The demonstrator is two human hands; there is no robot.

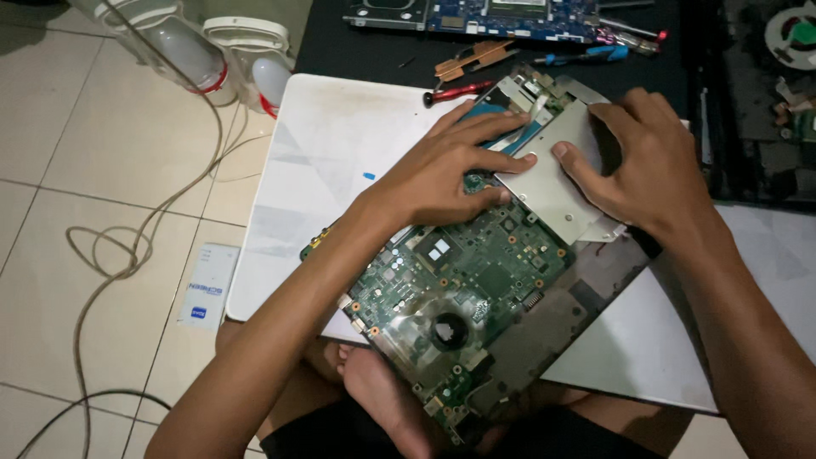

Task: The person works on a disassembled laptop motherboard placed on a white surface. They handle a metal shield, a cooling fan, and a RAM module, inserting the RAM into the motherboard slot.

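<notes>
Motherboard (476, 280), green, is lying tilted across a white board (323, 153) that is resting over the person's lap, one corner of the motherboard overhanging the near edge above a bare foot (382, 391). Silver metal bracket (552, 183) is sitting on the upper end of the motherboard and is being pressed from both sides: the left hand (450, 170) is lying flat with fingers spread, fingertips on the bracket's left edge, grasping nothing; the right hand (646, 157) is bearing down on the bracket's right part, thumb on the metal, fingers curled over the far edge. Red-handled screwdriver (459, 91) is lying just beyond the board on a dark mat (365, 42), near a blue-handled tool (586, 55) and a second blue circuit board (501, 17). White cable (127, 246) is looping over the tiled floor (51, 127), beside a small white packet (206, 285).
</notes>
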